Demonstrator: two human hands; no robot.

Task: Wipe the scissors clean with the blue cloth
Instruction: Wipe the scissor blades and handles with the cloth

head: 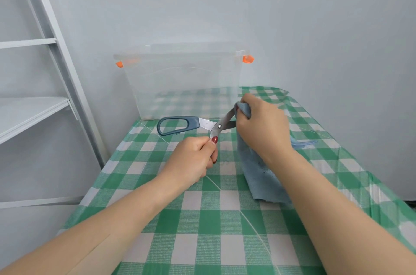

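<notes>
The scissors [209, 125] are spread wide open above the table, steel blades crossing at the pivot. One dark blue handle loop sticks out to the left; the other handle is hidden inside my left hand [193, 160], which grips it. My right hand [262, 123] clutches the blue cloth [261, 173] and pinches it around the upper blade near its tip. The rest of the cloth hangs down under my right wrist onto the table.
A clear plastic storage box [180, 81] with orange latches stands at the back of the table, just behind the scissors. The table wears a green and white checked cover [202, 218]. A white metal shelf frame [45, 72] stands at the left.
</notes>
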